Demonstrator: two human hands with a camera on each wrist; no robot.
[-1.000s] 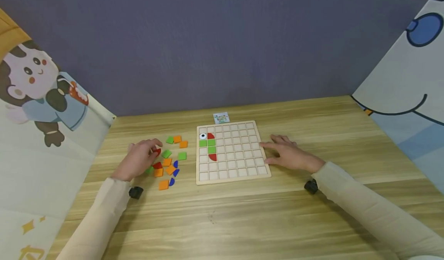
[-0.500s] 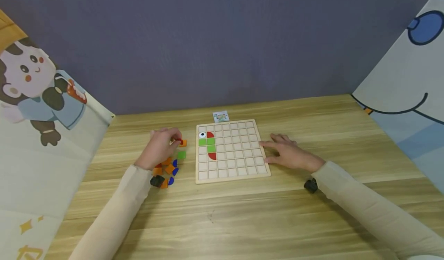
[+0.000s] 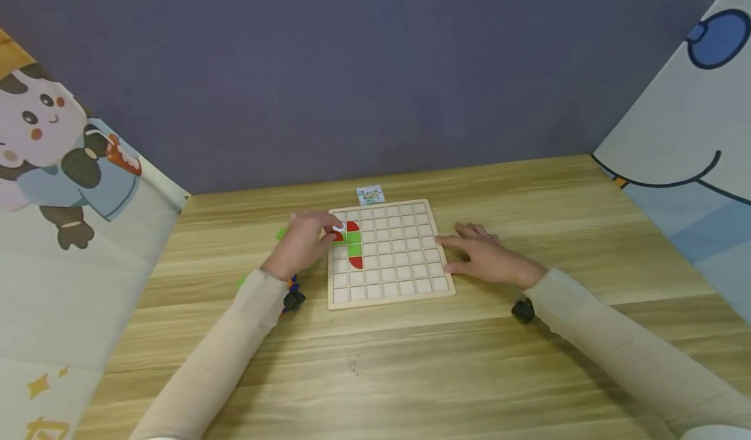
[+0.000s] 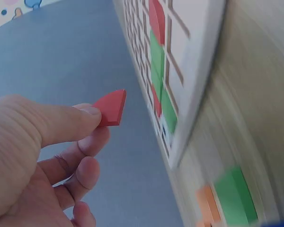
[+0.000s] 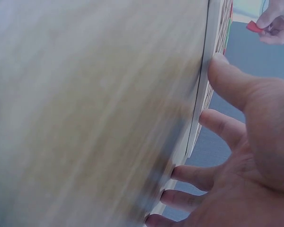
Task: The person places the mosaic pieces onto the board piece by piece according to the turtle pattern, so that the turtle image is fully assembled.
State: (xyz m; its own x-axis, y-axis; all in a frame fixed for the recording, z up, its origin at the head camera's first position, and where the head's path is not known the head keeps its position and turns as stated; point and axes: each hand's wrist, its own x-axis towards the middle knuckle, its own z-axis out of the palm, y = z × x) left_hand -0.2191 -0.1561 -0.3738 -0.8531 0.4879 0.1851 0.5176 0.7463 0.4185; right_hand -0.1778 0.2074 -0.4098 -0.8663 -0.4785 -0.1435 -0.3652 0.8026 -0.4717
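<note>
"Where's the red piece?"

"Left of centre in the head view, over the grid board, pinched in the left hand."

"Placing step, then?"

"I'd guess. Next calls for squaring it to the grid, then releasing."

"Right hand?"

"Right of centre, fingers extended, tips at the board's edge."

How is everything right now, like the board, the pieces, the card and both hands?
Board: lying flat, only partly filled
Red piece: pinched, held up in the air
Green squares: set in the board
Card: flat, beyond the board
Left hand: pinching the red piece
Right hand: fingers spread, at the board's edge
</note>
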